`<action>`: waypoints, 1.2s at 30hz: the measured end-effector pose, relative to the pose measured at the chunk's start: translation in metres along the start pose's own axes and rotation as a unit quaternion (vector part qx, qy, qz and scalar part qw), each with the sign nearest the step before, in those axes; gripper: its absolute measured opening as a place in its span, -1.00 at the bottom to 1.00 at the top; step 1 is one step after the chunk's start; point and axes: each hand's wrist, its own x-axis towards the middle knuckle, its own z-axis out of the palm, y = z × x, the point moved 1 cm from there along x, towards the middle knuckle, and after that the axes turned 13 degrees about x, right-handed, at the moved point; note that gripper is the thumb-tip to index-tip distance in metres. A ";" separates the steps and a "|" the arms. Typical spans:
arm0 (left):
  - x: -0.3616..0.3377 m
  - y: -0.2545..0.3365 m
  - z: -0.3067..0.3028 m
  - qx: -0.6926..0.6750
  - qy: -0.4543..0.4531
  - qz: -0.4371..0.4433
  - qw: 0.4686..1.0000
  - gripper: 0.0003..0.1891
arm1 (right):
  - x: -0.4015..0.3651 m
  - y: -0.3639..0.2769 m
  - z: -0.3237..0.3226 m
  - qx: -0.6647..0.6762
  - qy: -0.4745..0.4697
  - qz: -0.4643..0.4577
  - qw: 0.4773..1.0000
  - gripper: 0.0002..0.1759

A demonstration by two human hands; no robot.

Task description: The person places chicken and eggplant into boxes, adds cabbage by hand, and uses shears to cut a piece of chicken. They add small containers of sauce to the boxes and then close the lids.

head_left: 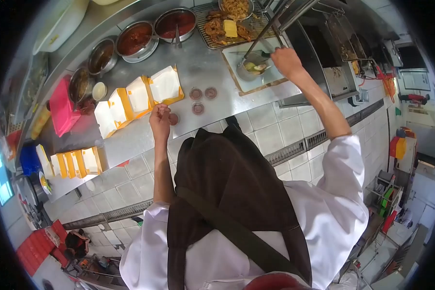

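While both hands reach: tabletop stock, sauce-cup stage

As the person leans forward, the steel tabletop (203,63) fills the upper half of the frame.
- sauce pots (136,38): a row along the upper left, two with red sauce.
- open boxes (165,84): three, white-lined, lids back, centre left, nothing visible in them.
- white tray (270,79): upper centre, carrying a metal bowl (253,67) of pale pieces.
- right hand (286,61): at the tray's right corner, just beside the bowl, fingers curled. Its hold cannot be told.
- left hand (160,121): fingers bent down at a small cup (173,118) near the tabletop's front edge. Whether it touches or pinches the cup cannot be told.
- three cups (198,108): near, to the right of that one.

Step, as judged: setting out sauce cups, boxes not yet loaded. The next move calls for a light rim pinch and a level carry.
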 end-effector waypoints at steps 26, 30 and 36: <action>-0.011 -0.017 -0.021 0.150 0.017 -0.001 0.989 -0.59 | 0.025 -0.125 -0.122 0.203 -0.012 -0.086 0.975 -0.62; 0.012 -0.036 0.001 0.328 0.044 0.066 0.941 -0.46 | 0.089 -0.173 -0.087 0.179 0.042 -0.141 0.973 -0.71; 0.029 -0.040 0.019 0.507 -0.010 0.009 0.862 -0.34 | 0.147 -0.220 -0.057 0.150 0.084 -0.216 0.961 -0.83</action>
